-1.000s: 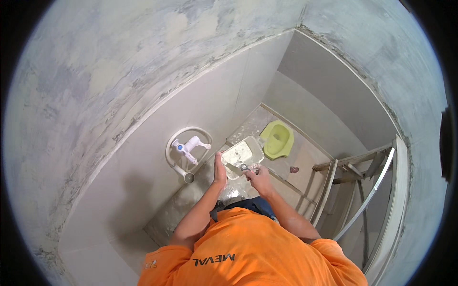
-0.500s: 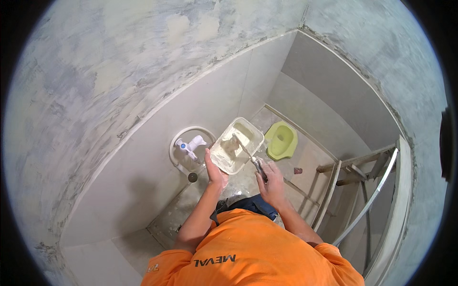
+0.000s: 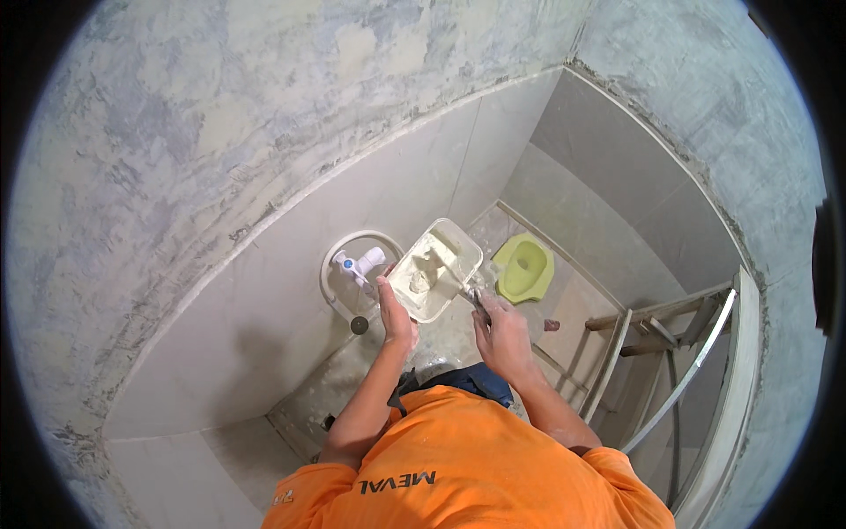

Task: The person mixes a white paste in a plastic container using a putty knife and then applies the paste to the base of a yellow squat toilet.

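Observation:
My left hand [image 3: 398, 319] is closed round the near left side of a pale rectangular plastic tub [image 3: 477, 256], tilted in front of my waist. Cream-coloured putty [image 3: 420, 280] lies in a lump on its bottom and is smeared on its walls. In my right hand [image 3: 505, 339] I grip a putty knife [image 3: 478, 295] by the handle, at the right side of the tub. Its blade reaches over the right rim; the tip blends into the putty and is hard to make out. White dust marks both hands.
A white hose and tap fitting [image 3: 358, 264] stands out from the tiled wall at left. A green squat toilet [image 3: 526, 267] is in the floor beyond the tub. To the right leans a wooden ladder-like frame [image 3: 608, 361] beside a metal strip [image 3: 692, 366]. Patchy plaster [image 3: 220, 115] covers the upper walls.
The putty knife has drawn back from the middle of the tub to its right rim. The tub has shifted slightly left, and the whole view has turned a little.

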The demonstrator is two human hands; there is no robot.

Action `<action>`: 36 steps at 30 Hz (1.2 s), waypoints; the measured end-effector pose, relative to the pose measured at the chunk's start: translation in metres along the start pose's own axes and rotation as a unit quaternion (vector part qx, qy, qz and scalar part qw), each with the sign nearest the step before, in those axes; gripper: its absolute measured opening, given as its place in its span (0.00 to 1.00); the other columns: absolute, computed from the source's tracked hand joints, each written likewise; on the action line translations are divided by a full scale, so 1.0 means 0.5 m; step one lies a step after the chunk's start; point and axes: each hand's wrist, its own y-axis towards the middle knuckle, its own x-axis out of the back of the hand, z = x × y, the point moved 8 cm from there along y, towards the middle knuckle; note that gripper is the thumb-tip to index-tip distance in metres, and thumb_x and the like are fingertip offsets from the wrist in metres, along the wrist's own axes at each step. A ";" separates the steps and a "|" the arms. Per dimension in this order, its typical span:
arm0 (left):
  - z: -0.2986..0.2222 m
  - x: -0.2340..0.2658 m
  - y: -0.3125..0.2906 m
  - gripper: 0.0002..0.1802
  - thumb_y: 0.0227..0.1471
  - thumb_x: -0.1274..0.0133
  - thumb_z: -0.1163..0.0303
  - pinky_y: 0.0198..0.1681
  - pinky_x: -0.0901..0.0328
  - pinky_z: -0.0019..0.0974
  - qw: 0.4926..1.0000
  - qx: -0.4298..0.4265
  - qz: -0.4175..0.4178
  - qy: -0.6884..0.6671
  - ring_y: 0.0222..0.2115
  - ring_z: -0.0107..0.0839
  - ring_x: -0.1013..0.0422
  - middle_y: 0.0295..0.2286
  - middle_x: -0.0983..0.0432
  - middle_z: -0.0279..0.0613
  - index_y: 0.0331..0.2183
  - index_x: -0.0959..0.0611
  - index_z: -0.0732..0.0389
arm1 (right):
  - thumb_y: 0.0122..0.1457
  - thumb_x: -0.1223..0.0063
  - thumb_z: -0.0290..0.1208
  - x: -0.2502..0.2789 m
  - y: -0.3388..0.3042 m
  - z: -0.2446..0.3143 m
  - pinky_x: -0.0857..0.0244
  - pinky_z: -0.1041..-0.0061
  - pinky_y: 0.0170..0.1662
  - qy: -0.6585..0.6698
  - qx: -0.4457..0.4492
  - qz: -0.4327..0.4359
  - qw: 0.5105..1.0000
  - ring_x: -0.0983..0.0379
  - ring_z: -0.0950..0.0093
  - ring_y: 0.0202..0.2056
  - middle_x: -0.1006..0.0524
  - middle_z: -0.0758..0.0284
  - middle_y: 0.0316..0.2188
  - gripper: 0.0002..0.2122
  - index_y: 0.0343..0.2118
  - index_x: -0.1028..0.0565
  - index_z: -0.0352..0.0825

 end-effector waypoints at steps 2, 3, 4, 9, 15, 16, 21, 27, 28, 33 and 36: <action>-0.002 -0.003 0.002 0.37 0.70 0.68 0.41 0.64 0.41 0.42 0.998 -0.052 0.035 0.032 0.59 0.39 0.35 0.58 0.33 0.48 0.59 0.32 0.65 | 0.60 0.46 0.26 0.008 0.012 0.010 0.28 0.54 0.38 -0.014 -0.018 -0.031 0.999 0.23 0.49 0.35 0.24 0.50 0.38 0.19 0.55 0.26 0.32; -0.010 -0.012 0.000 0.37 0.70 0.69 0.41 0.63 0.42 0.42 0.990 -0.105 0.070 0.064 0.58 0.38 0.34 0.56 0.32 0.49 0.58 0.31 0.66 | 0.58 0.47 0.24 0.007 0.017 0.016 0.28 0.55 0.38 -0.072 -0.051 -0.030 0.996 0.23 0.50 0.35 0.24 0.51 0.39 0.20 0.55 0.26 0.32; 0.001 -0.006 0.006 0.37 0.70 0.69 0.41 0.63 0.42 0.42 0.990 -0.104 0.072 0.064 0.58 0.38 0.34 0.56 0.32 0.49 0.58 0.31 0.66 | 0.55 0.47 0.22 0.004 0.024 0.021 0.27 0.55 0.39 -0.129 -0.083 -0.030 0.988 0.22 0.51 0.35 0.23 0.51 0.39 0.21 0.55 0.26 0.32; -0.015 -0.038 -0.008 0.39 0.70 0.71 0.40 0.62 0.43 0.41 0.957 -0.189 0.059 0.211 0.56 0.38 0.34 0.54 0.31 0.48 0.57 0.29 0.68 | 0.53 0.47 0.20 -0.052 0.037 0.071 0.25 0.58 0.37 -0.197 -0.079 0.075 0.974 0.20 0.55 0.34 0.25 0.52 0.47 0.26 0.59 0.29 0.34; -0.043 -0.007 0.009 0.42 0.68 0.71 0.37 0.63 0.43 0.42 0.981 -0.144 0.030 0.124 0.56 0.38 0.34 0.53 0.30 0.48 0.58 0.30 0.68 | 0.53 0.47 0.20 -0.025 0.071 0.093 0.25 0.55 0.36 -0.123 0.037 0.133 0.983 0.19 0.51 0.33 0.23 0.48 0.40 0.19 0.49 0.27 0.28; -0.044 -0.018 0.007 0.42 0.69 0.71 0.37 0.64 0.43 0.42 0.984 -0.139 0.051 0.101 0.57 0.38 0.35 0.54 0.31 0.48 0.58 0.30 0.67 | 0.52 0.49 0.18 0.001 0.084 0.087 0.25 0.55 0.37 -0.131 0.015 0.088 0.987 0.20 0.50 0.34 0.23 0.48 0.37 0.19 0.50 0.26 0.29; -0.047 -0.020 0.020 0.45 0.63 0.66 0.30 0.63 0.40 0.42 0.960 -0.183 0.092 0.192 0.57 0.39 0.33 0.55 0.31 0.46 0.59 0.32 0.63 | 0.52 0.50 0.18 -0.021 0.107 0.106 0.25 0.55 0.38 -0.186 -0.046 0.058 0.980 0.20 0.51 0.35 0.22 0.49 0.37 0.18 0.48 0.24 0.30; -0.064 -0.009 0.028 0.43 0.67 0.72 0.34 0.62 0.41 0.41 0.986 -0.107 0.044 0.121 0.56 0.38 0.34 0.53 0.30 0.47 0.58 0.30 0.66 | 0.53 0.49 0.21 -0.046 0.085 0.146 0.25 0.54 0.39 -0.136 0.020 0.147 0.980 0.19 0.51 0.34 0.22 0.51 0.38 0.17 0.48 0.22 0.32; -0.069 -0.004 0.030 0.45 0.66 0.70 0.32 0.61 0.40 0.41 0.981 -0.130 0.039 0.138 0.55 0.37 0.33 0.53 0.30 0.47 0.59 0.31 0.66 | 0.53 0.49 0.21 -0.029 0.100 0.142 0.25 0.54 0.39 -0.136 0.023 0.146 0.980 0.19 0.51 0.34 0.22 0.51 0.38 0.17 0.48 0.22 0.32; -0.060 -0.029 0.029 0.42 0.66 0.70 0.33 0.65 0.42 0.43 0.977 -0.131 0.121 0.113 0.59 0.40 0.35 0.58 0.33 0.47 0.62 0.35 0.60 | 0.53 0.47 0.22 0.024 0.147 0.106 0.24 0.55 0.37 -0.164 -0.070 0.104 0.978 0.19 0.52 0.34 0.21 0.51 0.39 0.17 0.47 0.21 0.33; -0.063 -0.037 0.018 0.42 0.67 0.71 0.34 0.61 0.40 0.41 0.975 -0.130 0.101 0.147 0.55 0.36 0.32 0.53 0.30 0.44 0.59 0.31 0.64 | 0.53 0.47 0.22 -0.030 0.114 0.145 0.24 0.56 0.36 -0.202 -0.005 0.102 0.974 0.19 0.53 0.34 0.21 0.50 0.39 0.16 0.46 0.21 0.33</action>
